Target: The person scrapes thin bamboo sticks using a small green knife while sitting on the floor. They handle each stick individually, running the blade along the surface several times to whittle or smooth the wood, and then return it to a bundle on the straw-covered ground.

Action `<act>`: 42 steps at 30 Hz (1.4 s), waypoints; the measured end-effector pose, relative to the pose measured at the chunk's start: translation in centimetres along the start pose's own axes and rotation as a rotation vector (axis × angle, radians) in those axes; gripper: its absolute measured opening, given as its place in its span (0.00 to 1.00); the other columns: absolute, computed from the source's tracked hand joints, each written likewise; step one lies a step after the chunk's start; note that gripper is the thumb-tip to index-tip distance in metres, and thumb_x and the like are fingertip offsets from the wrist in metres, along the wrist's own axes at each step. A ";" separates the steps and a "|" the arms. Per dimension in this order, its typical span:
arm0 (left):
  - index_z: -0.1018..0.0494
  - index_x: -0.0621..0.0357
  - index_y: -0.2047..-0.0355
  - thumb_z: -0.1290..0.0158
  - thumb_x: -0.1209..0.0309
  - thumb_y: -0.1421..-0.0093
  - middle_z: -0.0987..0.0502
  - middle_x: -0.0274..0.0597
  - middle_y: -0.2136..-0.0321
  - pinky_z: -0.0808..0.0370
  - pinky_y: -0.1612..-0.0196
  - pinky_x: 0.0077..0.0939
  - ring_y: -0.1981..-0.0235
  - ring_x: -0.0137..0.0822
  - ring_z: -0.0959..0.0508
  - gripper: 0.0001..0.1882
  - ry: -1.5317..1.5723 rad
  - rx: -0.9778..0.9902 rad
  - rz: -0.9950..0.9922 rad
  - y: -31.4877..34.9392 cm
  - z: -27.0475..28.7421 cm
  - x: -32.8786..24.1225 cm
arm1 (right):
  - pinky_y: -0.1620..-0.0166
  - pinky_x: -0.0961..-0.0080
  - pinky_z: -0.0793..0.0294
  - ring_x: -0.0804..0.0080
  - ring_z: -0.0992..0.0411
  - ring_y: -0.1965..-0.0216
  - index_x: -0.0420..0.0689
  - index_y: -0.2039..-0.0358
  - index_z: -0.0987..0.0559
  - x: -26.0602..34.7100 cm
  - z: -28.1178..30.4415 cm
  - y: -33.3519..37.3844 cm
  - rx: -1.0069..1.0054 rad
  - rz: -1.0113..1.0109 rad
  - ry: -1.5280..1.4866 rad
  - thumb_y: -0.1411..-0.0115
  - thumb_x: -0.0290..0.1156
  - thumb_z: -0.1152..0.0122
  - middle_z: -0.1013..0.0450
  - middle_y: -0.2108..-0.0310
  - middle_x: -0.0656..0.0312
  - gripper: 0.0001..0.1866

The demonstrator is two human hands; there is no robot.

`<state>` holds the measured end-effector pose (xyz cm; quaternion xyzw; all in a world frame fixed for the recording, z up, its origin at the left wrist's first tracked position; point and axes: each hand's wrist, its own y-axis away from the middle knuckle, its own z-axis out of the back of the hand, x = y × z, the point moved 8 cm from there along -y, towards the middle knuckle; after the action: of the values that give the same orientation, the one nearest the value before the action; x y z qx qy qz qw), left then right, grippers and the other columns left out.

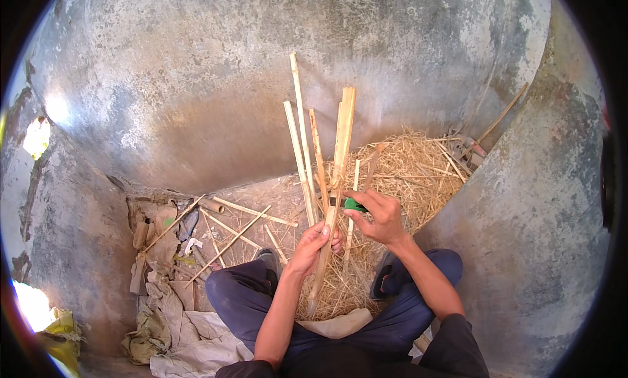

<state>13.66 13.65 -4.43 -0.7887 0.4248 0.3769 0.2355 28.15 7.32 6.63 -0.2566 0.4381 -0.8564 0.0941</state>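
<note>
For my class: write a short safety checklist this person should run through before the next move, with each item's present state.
1. Stick gripped by the left hand: ok.
2. Green tool held in the right hand: ok.
3. Left hand's thumb apart from the tool, lower down the stick: ok.
4. Stick's lower end firmly supported between the legs: cannot tell.
5. Floor free of clutter: not ok; loose sticks and straw-like scraps lie about.
</note>
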 end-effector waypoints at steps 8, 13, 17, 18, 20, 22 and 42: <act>0.28 0.58 0.48 0.44 0.55 0.23 0.29 0.33 0.68 0.31 0.69 0.18 0.72 0.24 0.31 0.18 -0.030 -0.006 -0.077 0.3 -0.7 -1.1 | 0.76 0.71 0.30 0.71 0.28 0.81 0.46 0.45 0.13 0.6 0.3 -0.3 -0.094 0.044 0.032 0.35 0.43 0.27 0.25 0.76 0.65 0.22; 0.31 0.56 0.63 0.40 0.48 0.28 0.33 0.33 0.73 0.36 0.74 0.18 0.76 0.24 0.33 0.24 0.015 0.045 -0.046 0.7 -2.7 -2.2 | 0.77 0.72 0.35 0.74 0.35 0.82 0.47 0.43 0.13 1.9 1.5 -0.8 -0.118 0.152 0.117 0.36 0.45 0.27 0.33 0.78 0.69 0.24; 0.31 0.57 0.64 0.39 0.48 0.28 0.33 0.33 0.73 0.36 0.74 0.18 0.76 0.24 0.34 0.24 0.017 0.069 -0.053 1.0 -3.2 -2.9 | 0.76 0.70 0.36 0.70 0.34 0.81 0.44 0.44 0.14 2.7 2.4 -1.0 -0.097 0.198 0.168 0.34 0.47 0.28 0.32 0.78 0.66 0.24; 0.31 0.58 0.64 0.39 0.48 0.28 0.33 0.33 0.73 0.36 0.74 0.18 0.76 0.24 0.34 0.24 0.020 0.064 -0.059 1.1 -3.2 -2.9 | 0.76 0.69 0.35 0.68 0.32 0.81 0.42 0.45 0.15 2.8 2.4 -1.1 -0.083 0.198 0.174 0.33 0.47 0.29 0.30 0.78 0.64 0.25; 0.30 0.59 0.62 0.39 0.49 0.28 0.32 0.34 0.72 0.36 0.74 0.19 0.76 0.25 0.34 0.24 -0.007 0.036 -0.087 1.1 -3.3 -3.2 | 0.77 0.69 0.35 0.67 0.33 0.82 0.41 0.45 0.15 3.0 2.3 -1.1 -0.105 0.181 0.158 0.33 0.46 0.29 0.30 0.78 0.64 0.24; 0.29 0.60 0.61 0.38 0.49 0.29 0.31 0.34 0.72 0.36 0.74 0.19 0.75 0.25 0.33 0.24 -0.070 -0.012 -0.137 1.1 -3.4 -3.9 | 0.77 0.69 0.35 0.67 0.33 0.82 0.41 0.46 0.15 3.4 2.3 -1.1 -0.127 0.168 0.130 0.33 0.46 0.29 0.30 0.78 0.64 0.24; 0.28 0.62 0.51 0.46 0.49 0.23 0.27 0.35 0.72 0.36 0.79 0.18 0.82 0.22 0.34 0.25 -0.320 -0.047 -0.109 2.7 -3.3 -3.1 | 0.77 0.70 0.35 0.72 0.34 0.82 0.47 0.47 0.13 3.2 4.2 -1.7 -0.188 0.102 0.104 0.34 0.47 0.28 0.30 0.78 0.68 0.22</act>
<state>11.55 11.48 -0.15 -0.7459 0.3293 0.4942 0.3016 27.73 4.20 11.15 -0.1971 0.5330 -0.8179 0.0901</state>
